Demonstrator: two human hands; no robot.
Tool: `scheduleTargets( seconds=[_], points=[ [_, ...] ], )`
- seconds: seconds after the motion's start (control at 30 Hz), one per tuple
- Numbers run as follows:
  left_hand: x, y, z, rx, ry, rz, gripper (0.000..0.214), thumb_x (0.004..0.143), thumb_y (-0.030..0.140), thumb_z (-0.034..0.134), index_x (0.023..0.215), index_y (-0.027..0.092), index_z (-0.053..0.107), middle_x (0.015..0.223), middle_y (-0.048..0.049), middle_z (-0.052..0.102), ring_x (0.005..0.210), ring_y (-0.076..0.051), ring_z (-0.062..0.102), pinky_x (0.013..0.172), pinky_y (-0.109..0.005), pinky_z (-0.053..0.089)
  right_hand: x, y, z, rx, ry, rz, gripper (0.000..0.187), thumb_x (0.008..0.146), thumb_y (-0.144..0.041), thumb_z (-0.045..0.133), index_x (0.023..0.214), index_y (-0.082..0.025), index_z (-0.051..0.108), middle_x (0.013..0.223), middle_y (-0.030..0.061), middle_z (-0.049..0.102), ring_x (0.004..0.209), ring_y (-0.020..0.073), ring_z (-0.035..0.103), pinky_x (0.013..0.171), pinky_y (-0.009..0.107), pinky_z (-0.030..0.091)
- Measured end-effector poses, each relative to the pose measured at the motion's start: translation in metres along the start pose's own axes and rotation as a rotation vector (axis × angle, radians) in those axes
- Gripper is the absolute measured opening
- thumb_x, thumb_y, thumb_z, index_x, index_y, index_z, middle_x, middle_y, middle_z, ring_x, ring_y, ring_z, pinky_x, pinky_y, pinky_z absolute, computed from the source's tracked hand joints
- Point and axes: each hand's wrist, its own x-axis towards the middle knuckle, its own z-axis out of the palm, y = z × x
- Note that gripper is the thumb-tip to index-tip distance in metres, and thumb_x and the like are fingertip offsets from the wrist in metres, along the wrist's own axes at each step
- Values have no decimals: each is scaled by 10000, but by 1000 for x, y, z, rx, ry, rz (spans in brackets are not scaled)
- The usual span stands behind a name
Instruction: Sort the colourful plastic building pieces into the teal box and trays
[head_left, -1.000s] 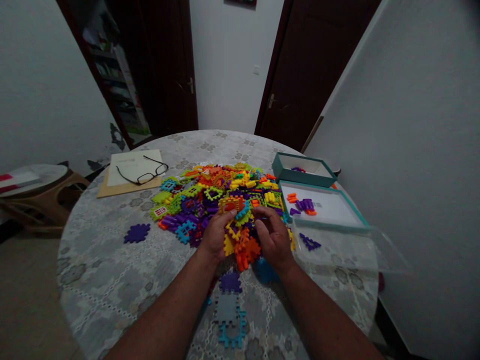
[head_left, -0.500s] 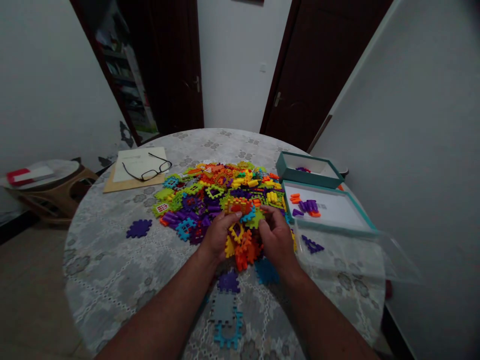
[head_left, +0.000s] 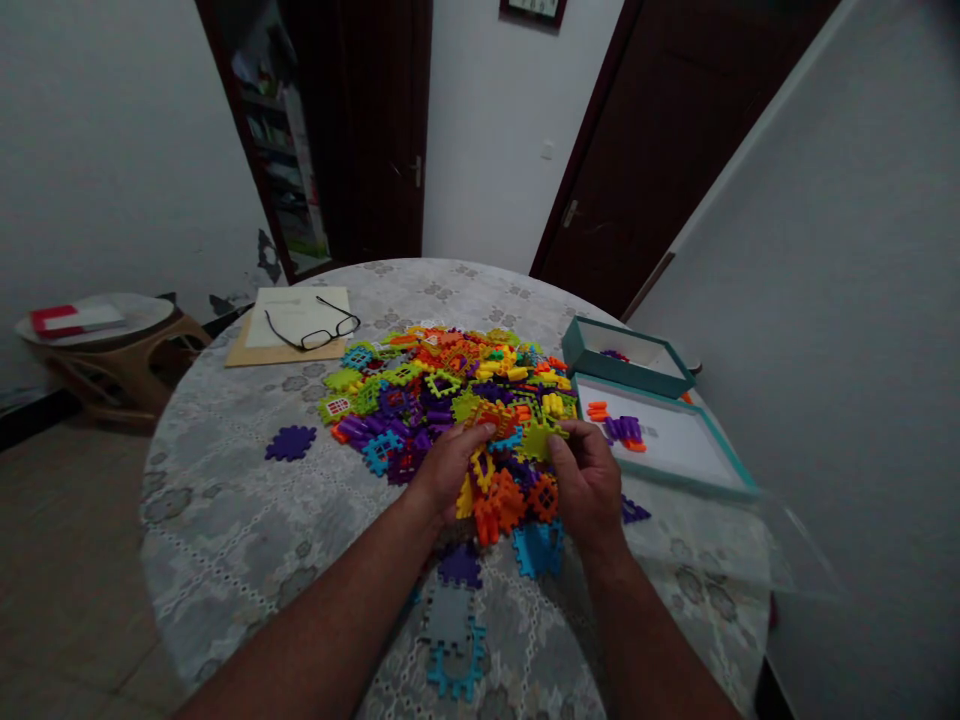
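Note:
Over the near side of a big heap of colourful interlocking plastic building tiles [head_left: 409, 400], both my hands are at work. My left hand [head_left: 441, 472] is closed, its thumb pressed on an orange interlocking tile [head_left: 498, 418]; a light blue piece [head_left: 507, 440] sits just beside it. Between thumb and fingers, my right hand [head_left: 589, 480] pinches a lime-green interlocking tile [head_left: 535, 440]. Whether the green tile joins the blue piece, I cannot tell. Below the hands lie orange tiles [head_left: 504, 500] and a blue tile [head_left: 538, 550].
A purple tile [head_left: 290, 442] lies apart at left. Purple, grey [head_left: 448, 615] and light blue tiles line up near me. At right are a teal-edged box [head_left: 637, 362], a lid [head_left: 690, 450] with small pieces, and a clear plastic cover [head_left: 750, 555]. Glasses [head_left: 319, 338] rest on paper at far left.
My right hand has moved right with the green tile, away from my left hand, which stays nearly in place. The camera view has also shifted slightly.

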Motion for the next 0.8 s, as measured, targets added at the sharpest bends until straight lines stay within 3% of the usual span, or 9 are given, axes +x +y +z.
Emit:
scheduleTargets(
  seconds=[0.2,0.43,0.63,0.8],
  points=[
    [3,-1,-4,120,-41,35,259,749,362,813,927,177,781,888,-78,795,810,-267,726,715,-342,529,-3,-5,4,-180,-159,-240,183,962,-310,626,1123,-247,686,1158,91,720,1059,251,696,934,413,568],
    [-1,6,1,317,-108,89,156,715,335,792,768,189,782,772,-29,752,753,-228,653,714,-316,470,0,0,2,-258,-177,-204,208,974,-330,612,1156,-249,673,1156,78,727,1038,243,709,929,402,567],
    [0,8,-3,382,-101,96,178,715,344,780,646,191,720,657,-7,673,689,-196,591,666,-298,425,0,-5,2,-426,-234,-395,221,962,-254,605,1176,-270,654,1153,84,696,1067,256,670,922,422,554],
    [3,2,-8,311,-76,30,194,714,368,794,775,187,757,761,-22,723,733,-211,622,667,-304,433,-3,-5,7,-466,-196,-502,208,945,-214,603,1137,-288,631,1134,85,672,1117,277,636,989,489,528]
  ],
)
